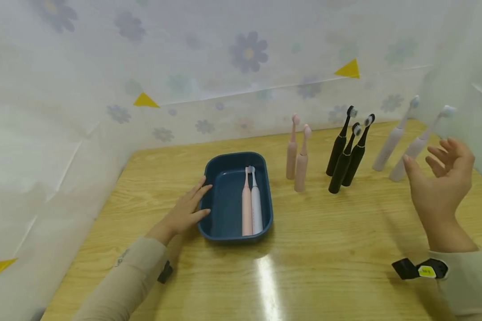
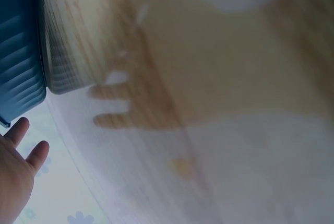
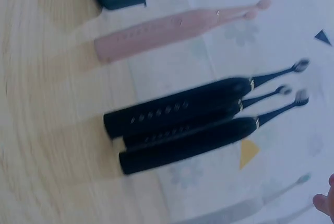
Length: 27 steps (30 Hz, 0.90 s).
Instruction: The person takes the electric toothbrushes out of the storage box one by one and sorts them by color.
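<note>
My left hand [image 1: 186,209] rests with spread fingers on the left rim of a dark blue plastic bin [image 1: 226,200]. Inside the bin, a pink electric toothbrush [image 1: 247,211] and a white electric toothbrush [image 1: 256,209] lie side by side along the right wall. At the right, my right hand [image 1: 443,187] is raised above the table, thumb and fingers apart, holding nothing. Closest to it stand two white electric toothbrushes [image 1: 388,147], upright; the nearer one [image 1: 411,151] is just left of its thumb. In the right wrist view only fingertips [image 3: 321,203] show.
Three black electric toothbrushes [image 1: 341,171] stand grouped left of the white pair. Two pink ones [image 1: 301,171] stand between them and the bin. The wooden table [image 1: 325,249] backs onto a flower-patterned sheet [image 1: 209,111], with plain white sheeting [image 1: 36,178] at the left.
</note>
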{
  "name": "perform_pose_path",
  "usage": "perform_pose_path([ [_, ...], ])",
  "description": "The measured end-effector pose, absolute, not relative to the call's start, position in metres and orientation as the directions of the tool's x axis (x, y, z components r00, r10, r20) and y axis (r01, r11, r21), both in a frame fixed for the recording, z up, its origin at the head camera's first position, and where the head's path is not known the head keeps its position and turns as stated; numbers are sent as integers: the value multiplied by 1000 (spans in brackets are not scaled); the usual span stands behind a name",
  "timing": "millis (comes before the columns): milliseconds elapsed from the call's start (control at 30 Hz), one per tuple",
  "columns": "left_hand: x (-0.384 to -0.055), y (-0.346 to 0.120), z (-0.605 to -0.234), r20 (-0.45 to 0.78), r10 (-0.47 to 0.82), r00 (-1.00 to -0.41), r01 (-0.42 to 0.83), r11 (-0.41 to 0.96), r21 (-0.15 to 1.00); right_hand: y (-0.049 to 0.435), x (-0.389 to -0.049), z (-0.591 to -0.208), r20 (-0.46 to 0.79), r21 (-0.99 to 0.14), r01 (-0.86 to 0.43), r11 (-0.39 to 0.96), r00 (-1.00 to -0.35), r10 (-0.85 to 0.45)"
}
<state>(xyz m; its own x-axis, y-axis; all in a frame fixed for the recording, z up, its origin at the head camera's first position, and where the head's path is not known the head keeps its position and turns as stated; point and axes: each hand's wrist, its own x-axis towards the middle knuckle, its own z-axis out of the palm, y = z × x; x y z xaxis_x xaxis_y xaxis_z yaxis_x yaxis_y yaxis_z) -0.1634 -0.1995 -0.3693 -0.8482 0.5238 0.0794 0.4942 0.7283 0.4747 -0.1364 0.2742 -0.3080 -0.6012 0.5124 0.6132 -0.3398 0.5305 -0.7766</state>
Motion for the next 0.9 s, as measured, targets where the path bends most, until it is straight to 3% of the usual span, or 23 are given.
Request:
perform_pose_path([
  [133,-164,-200,-370,85,533,-842,505,724,469,259,-129,-298,634,-772,-455,444,-599,489],
  [267,-164,-200,-370,88,530,-843,504,724,470,244,-124,-294,664,-740,-616,271,-600,446],
  [467,-164,-200,-370,84,538,-839,510,722,468,223,-121,-294,741,-645,-759,90,-594,313],
  [900,-165,-201,-371,82,536,-840,509,728,459,181,-115,-302,786,-615,-772,160,-616,48],
])
